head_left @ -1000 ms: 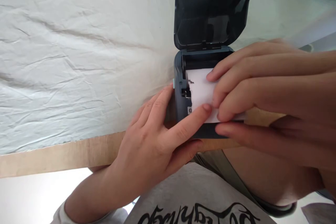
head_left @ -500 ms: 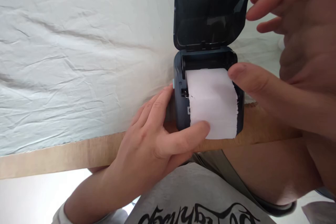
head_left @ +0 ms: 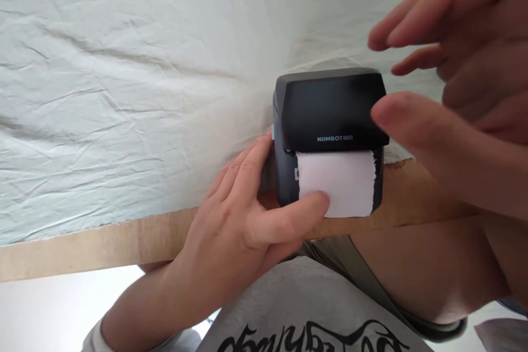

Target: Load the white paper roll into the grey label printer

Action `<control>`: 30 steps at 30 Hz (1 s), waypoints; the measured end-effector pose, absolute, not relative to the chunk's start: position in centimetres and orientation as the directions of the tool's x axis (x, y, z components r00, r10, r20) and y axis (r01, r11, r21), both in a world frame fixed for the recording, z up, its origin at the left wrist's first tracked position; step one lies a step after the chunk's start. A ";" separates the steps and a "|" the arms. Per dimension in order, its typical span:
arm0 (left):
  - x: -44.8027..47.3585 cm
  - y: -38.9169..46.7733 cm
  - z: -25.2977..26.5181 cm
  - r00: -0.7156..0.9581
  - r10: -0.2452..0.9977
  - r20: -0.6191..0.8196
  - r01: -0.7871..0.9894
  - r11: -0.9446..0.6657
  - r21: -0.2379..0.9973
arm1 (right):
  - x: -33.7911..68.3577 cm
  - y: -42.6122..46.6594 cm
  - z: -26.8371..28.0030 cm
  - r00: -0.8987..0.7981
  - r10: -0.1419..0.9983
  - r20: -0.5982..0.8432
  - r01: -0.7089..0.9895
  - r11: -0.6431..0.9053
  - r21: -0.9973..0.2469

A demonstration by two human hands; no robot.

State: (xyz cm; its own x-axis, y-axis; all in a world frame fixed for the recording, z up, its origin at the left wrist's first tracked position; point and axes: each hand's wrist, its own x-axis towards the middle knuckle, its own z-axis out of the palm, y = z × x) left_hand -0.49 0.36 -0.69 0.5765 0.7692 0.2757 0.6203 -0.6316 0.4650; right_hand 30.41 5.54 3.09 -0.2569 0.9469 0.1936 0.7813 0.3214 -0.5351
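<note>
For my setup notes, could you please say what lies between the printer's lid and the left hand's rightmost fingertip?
In the head view, white paper spans from the lid to that fingertip of the left hand.

Printer (head_left: 286,190) btwn L hand (head_left: 239,214) & R hand (head_left: 466,77): dk blue-grey body, black lid (head_left: 334,107) w/ pale grey lettering (head_left: 330,138). Paper (head_left: 338,173) under L thumb plain white. Tab (head_left: 273,132) by L fingertips lt blue. Cloth (head_left: 124,93) beyond L hand plain off-white, greenish-grey tinge in places. Wood edge (head_left: 157,236) under L wrist lt brown. Shirt (head_left: 297,297) below L hand grey w/ black script (head_left: 309,335); shorts (head_left: 340,256) below hands olive-ish.
</note>
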 end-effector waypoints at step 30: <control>-0.9 0.7 -0.8 0.536 0.816 0.217 0.716 -0.576 0.395 | 29.0 6.2 1.8 -0.406 0.913 -0.039 0.717 0.292 -0.633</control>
State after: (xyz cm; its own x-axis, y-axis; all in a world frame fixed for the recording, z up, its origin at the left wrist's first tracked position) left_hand -0.91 0.71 -0.80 0.5362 0.8158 0.2165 0.7160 -0.5755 0.3951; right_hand 29.03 6.21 1.76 -0.4057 0.9132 -0.0386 0.7171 0.2918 -0.6330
